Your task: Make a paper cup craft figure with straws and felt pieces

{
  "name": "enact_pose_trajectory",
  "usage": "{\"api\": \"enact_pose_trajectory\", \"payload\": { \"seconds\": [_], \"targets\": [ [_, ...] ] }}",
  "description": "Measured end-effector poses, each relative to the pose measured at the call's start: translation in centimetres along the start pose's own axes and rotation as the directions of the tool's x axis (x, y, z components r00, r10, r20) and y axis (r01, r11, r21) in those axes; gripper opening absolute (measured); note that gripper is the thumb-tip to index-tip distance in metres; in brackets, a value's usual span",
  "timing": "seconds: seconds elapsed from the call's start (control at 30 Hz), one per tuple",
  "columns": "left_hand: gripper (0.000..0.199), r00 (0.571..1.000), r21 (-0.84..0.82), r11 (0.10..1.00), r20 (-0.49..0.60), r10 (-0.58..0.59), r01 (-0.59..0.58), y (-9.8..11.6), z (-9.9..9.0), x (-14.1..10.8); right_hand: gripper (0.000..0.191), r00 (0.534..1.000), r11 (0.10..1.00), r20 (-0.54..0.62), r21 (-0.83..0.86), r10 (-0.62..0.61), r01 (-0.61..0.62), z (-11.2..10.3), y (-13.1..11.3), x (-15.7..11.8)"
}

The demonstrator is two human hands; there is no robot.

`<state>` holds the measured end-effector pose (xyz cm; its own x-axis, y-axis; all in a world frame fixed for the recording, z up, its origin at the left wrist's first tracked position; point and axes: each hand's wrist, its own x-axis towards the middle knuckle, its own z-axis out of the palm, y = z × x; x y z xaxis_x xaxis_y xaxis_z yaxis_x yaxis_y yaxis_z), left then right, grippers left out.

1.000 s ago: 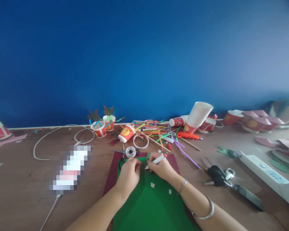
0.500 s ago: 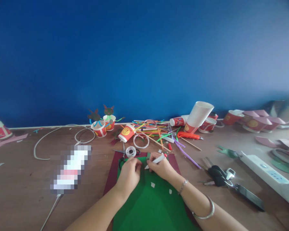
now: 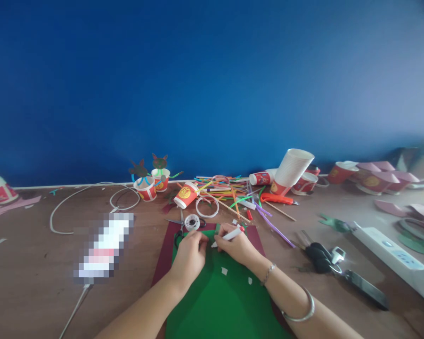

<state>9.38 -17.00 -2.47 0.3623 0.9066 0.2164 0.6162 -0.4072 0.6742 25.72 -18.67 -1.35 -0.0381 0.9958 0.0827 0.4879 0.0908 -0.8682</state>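
Note:
A white marker (image 3: pixel 229 237) with a red end is gripped in my right hand (image 3: pixel 238 247), its tip pointing left and down toward the green paper (image 3: pixel 226 301). Across from the tip, my left hand (image 3: pixel 191 254) has its thumb and fingers pinched together at the upper part of that paper. What lies between those fingertips is hidden. Under the green sheet, dark red paper (image 3: pixel 162 256) sticks out along the sides. Two small white scraps (image 3: pixel 224 271) rest on the green. Scissors (image 3: pixel 179 228) and a roll of tape (image 3: pixel 192 222) lie just beyond my left hand.
Colourful pipe cleaners and sticks (image 3: pixel 229 190) are heaped by the wall, with paper cups (image 3: pixel 186 195) around them. A tall cup stack (image 3: pixel 292 170) leans at right. An orange cutter (image 3: pixel 277 199), keys (image 3: pixel 320 258) and a power strip (image 3: pixel 388 247) lie rightward; a phone (image 3: pixel 106 247) lies left.
The marker's tip has shifted very slightly to the left and up. My left hand and the papers stay where they were.

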Motion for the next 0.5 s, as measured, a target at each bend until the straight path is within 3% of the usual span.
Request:
{"api": "enact_pose_trajectory", "payload": {
  "seconds": [0.5],
  "targets": [
    [0.017,1.000,0.015,1.000,-0.007,0.004,-0.004,0.14,-0.15,0.00,0.019,1.000,0.998,-0.004,0.058,0.008,-0.008,0.05,0.31,0.15]
  ]
}}
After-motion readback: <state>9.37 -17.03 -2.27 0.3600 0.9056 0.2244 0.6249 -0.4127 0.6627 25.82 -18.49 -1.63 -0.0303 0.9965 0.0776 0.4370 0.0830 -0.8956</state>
